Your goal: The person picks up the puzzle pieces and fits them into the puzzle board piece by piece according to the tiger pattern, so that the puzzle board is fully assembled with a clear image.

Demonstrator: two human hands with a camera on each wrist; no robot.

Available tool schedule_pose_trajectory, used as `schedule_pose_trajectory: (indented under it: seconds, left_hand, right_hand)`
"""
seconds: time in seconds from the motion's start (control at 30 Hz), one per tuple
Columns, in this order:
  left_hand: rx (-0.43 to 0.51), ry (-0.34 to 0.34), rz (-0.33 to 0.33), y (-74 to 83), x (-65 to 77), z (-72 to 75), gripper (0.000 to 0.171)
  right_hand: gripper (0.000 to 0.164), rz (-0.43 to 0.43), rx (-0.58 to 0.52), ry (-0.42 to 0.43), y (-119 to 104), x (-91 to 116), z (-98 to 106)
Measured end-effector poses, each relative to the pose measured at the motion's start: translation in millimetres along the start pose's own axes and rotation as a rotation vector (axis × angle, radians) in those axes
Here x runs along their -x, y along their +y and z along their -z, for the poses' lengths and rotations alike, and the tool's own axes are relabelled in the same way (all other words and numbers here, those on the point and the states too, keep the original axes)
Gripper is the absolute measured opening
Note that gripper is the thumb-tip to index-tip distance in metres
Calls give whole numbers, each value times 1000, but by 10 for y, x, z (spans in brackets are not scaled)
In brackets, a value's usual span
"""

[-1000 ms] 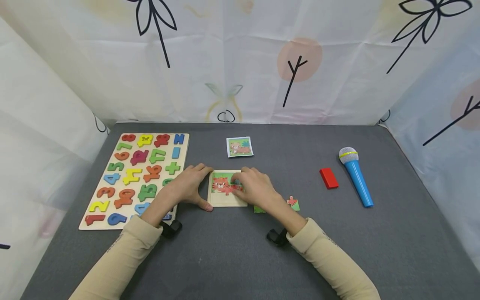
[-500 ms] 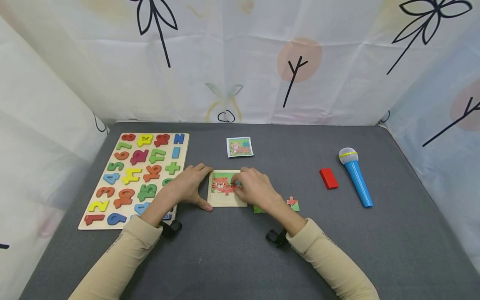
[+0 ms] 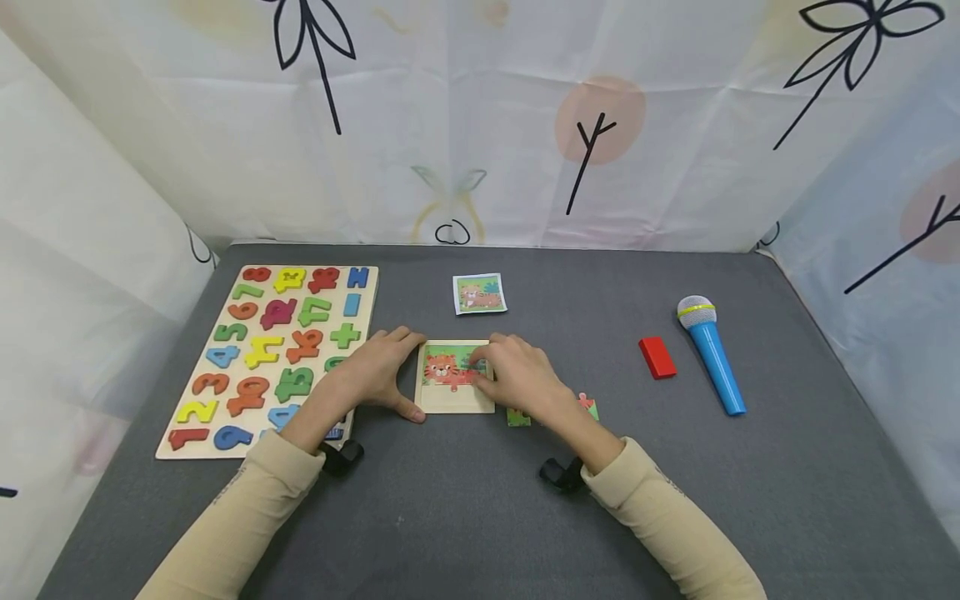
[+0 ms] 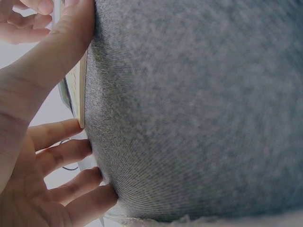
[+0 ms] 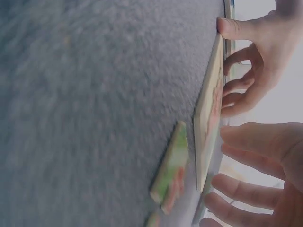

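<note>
A wooden puzzle board (image 3: 453,402) with a red tiger picture (image 3: 442,369) lies at the middle of the table in the head view. My left hand (image 3: 378,371) holds it by the left side, thumb at the near corner and index finger at the far one. My right hand (image 3: 521,379) hovers at the right side, bent fingers overlapping the picture. Thumb and fingers (image 5: 241,187) stand loosely apart with nothing between them in the right wrist view. Two loose puzzle pieces lie under the right forearm: a green piece (image 3: 517,418) and a green-and-red piece (image 3: 592,409).
A board of coloured numbers and letters (image 3: 238,333) lies left, partly under the left forearm. Behind the puzzle is a small picture card (image 3: 480,294). A red block (image 3: 657,357) and a blue toy microphone (image 3: 716,354) lie right. White printed cloth (image 3: 487,125) encloses the table.
My right hand has shifted slightly right, uncovering more of the tiger picture, and its forearm now covers more of the green-and-red piece. The left hand has kept its hold.
</note>
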State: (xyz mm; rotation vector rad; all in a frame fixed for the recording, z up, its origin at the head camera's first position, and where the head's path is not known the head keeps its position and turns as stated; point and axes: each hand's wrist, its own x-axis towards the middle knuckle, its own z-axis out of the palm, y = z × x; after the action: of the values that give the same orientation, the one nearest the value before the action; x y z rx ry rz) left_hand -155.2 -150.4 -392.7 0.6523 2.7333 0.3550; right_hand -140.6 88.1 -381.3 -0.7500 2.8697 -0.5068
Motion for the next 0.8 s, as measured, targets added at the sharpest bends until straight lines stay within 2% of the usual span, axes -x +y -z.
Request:
schedule_pose_trajectory:
  seconds: [0.33, 0.8]
  left_hand:
    - [0, 0, 1, -2, -5, -12, 116]
    - [-5, -3, 5, -8, -5, -19, 115]
  right_hand:
    - [26, -32, 1, -44, 122, 225, 130]
    - [30, -60, 9, -71, 190, 504, 82]
